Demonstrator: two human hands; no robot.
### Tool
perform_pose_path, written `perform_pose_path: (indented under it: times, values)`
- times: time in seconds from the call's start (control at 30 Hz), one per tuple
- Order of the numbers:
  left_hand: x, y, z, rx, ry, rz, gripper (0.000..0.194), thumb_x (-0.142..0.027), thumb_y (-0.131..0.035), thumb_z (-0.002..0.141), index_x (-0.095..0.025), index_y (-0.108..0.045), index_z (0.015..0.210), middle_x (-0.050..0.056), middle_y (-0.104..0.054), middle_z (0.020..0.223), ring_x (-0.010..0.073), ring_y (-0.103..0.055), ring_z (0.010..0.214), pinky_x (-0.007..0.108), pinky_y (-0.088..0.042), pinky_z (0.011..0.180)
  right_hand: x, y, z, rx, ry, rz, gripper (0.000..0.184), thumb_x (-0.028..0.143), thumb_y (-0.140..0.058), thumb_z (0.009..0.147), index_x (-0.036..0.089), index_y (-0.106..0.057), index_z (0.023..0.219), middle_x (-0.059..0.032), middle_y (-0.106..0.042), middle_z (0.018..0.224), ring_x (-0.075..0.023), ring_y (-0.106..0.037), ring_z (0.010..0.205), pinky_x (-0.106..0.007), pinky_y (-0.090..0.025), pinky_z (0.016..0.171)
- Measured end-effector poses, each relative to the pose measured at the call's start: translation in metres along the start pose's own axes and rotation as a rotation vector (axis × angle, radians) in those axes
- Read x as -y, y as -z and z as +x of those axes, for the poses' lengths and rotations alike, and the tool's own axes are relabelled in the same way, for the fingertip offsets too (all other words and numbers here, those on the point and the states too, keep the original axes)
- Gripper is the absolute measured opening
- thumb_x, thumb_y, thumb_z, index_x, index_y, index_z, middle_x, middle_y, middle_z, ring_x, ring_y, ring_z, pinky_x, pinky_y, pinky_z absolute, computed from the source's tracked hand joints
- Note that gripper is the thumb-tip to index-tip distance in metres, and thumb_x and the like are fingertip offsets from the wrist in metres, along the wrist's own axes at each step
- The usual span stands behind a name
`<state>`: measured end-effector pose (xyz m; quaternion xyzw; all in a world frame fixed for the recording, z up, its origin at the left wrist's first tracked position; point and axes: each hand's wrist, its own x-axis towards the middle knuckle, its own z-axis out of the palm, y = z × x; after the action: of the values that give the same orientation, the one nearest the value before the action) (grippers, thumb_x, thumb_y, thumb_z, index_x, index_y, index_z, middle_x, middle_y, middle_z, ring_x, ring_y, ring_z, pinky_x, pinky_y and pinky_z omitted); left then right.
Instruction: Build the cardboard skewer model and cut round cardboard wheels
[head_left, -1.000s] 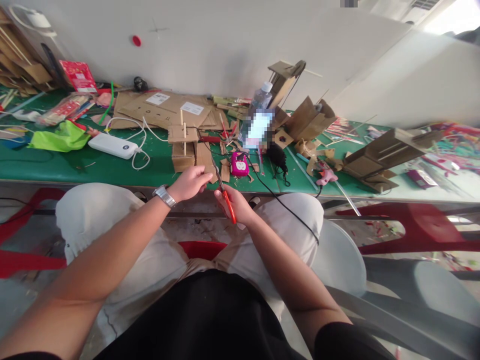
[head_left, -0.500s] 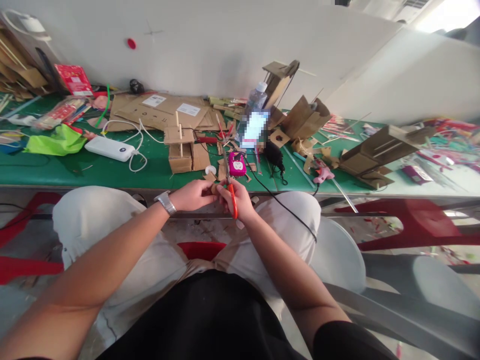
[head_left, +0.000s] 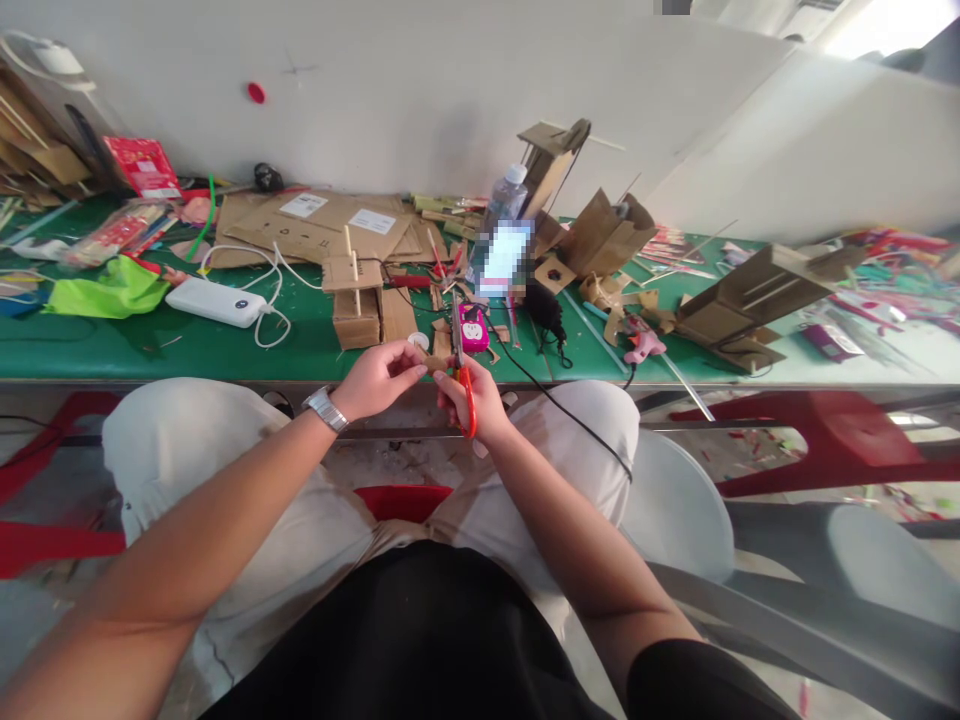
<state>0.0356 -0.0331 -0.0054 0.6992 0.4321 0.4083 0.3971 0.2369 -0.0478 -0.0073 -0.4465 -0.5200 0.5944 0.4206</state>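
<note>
My right hand [head_left: 480, 398] is closed around the orange handles of a pair of scissors [head_left: 468, 400], whose blades point away from me over the table's front edge. Between the thumb and fingers of my left hand [head_left: 382, 380] is a small piece of cardboard [head_left: 433, 362], its right end close to the blades; whether the blades touch it I cannot tell. Just beyond my hands lie a magenta power socket [head_left: 473, 330] and a white disc [head_left: 418, 342]. A small cardboard box structure with sticks [head_left: 356, 318] stands beyond my left hand.
On the green table [head_left: 300, 350] are a white power bank [head_left: 216, 302], flat cardboard [head_left: 262, 225], a bottle [head_left: 506, 198], a lit phone [head_left: 505, 260], a pink glue gun [head_left: 643, 345] and cardboard models [head_left: 742, 300]. A black cable [head_left: 559, 405] crosses the front edge beside my right knee.
My left hand has shifted slightly left and up, away from my right hand, and more of the cardboard piece shows between them. The scissors stay in my right hand.
</note>
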Motion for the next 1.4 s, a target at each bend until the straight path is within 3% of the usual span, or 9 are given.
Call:
perform_pose_path:
  times: [0.4, 0.53, 0.73, 0.97, 1.17, 1.3, 1.4]
  values:
    - [0.002, -0.003, -0.001, -0.025, 0.015, -0.101, 0.035, -0.052, -0.072, 0.095, -0.017, -0.068, 0.099, 0.005, -0.074, 0.085, 0.0153, -0.066, 0.064, 0.027, -0.054, 0.059, 0.001, -0.003, -0.004, 0.024, -0.017, 0.016, 0.057, 0.066, -0.086, 0.080, 0.026, -0.050, 0.099, 0.0101, -0.061, 0.051, -0.0086, -0.042, 0.034, -0.018, -0.032, 0.033]
    - [0.003, -0.003, -0.001, -0.025, 0.005, -0.116, 0.039, -0.056, -0.073, 0.095, -0.017, -0.071, 0.099, 0.006, -0.076, 0.087, 0.0165, -0.069, 0.066, 0.028, -0.058, 0.062, 0.004, -0.005, -0.007, 0.041, 0.002, 0.008, 0.058, 0.076, -0.078, 0.085, 0.026, -0.052, 0.097, 0.0085, -0.062, 0.053, -0.0084, -0.043, 0.034, -0.019, -0.035, 0.033]
    - [0.003, -0.002, -0.001, -0.035, -0.057, -0.079, 0.040, -0.058, -0.073, 0.098, -0.018, -0.074, 0.102, 0.006, -0.078, 0.088, 0.0166, -0.070, 0.068, 0.028, -0.058, 0.064, 0.004, -0.004, -0.007, 0.070, -0.002, 0.011, 0.068, 0.087, -0.068, 0.086, 0.022, -0.059, 0.105, 0.0027, -0.072, 0.063, -0.0078, -0.044, 0.035, -0.019, -0.037, 0.033]
    - [0.002, 0.000, -0.002, -0.096, -0.164, 0.011, 0.038, -0.055, -0.068, 0.103, -0.019, -0.077, 0.104, 0.007, -0.081, 0.094, 0.0163, -0.072, 0.074, 0.028, -0.057, 0.071, 0.001, -0.003, -0.007, 0.109, 0.018, 0.024, 0.072, 0.082, -0.073, 0.085, 0.018, -0.066, 0.119, 0.0015, -0.074, 0.065, -0.0077, -0.045, 0.036, -0.019, -0.038, 0.035]
    - [0.000, 0.000, -0.004, -0.111, -0.173, 0.055, 0.038, -0.056, -0.066, 0.105, -0.020, -0.076, 0.104, 0.008, -0.081, 0.098, 0.0182, -0.073, 0.081, 0.030, -0.058, 0.077, 0.002, -0.003, -0.008, 0.135, 0.030, 0.028, 0.071, 0.082, -0.073, 0.085, 0.019, -0.065, 0.116, 0.0022, -0.073, 0.063, -0.0077, -0.044, 0.035, -0.020, -0.037, 0.035]
    - [0.005, -0.001, -0.002, -0.136, -0.149, 0.087, 0.039, -0.055, -0.057, 0.109, -0.019, -0.072, 0.115, 0.009, -0.080, 0.104, 0.0196, -0.074, 0.086, 0.031, -0.059, 0.081, 0.004, -0.003, -0.006, 0.074, 0.045, 0.025, 0.067, 0.083, -0.074, 0.084, 0.021, -0.061, 0.108, 0.0044, -0.069, 0.060, -0.0081, -0.044, 0.036, -0.020, -0.036, 0.036]
    - [0.016, -0.003, 0.005, -0.160, -0.191, 0.303, 0.037, -0.047, -0.055, 0.110, -0.017, -0.068, 0.129, 0.014, -0.078, 0.120, 0.0249, -0.074, 0.104, 0.039, -0.059, 0.096, 0.005, -0.001, -0.001, -0.057, 0.092, 0.060, 0.068, 0.085, -0.074, 0.082, 0.023, -0.059, 0.106, 0.0073, -0.063, 0.057, -0.0083, -0.044, 0.036, -0.020, -0.034, 0.035]
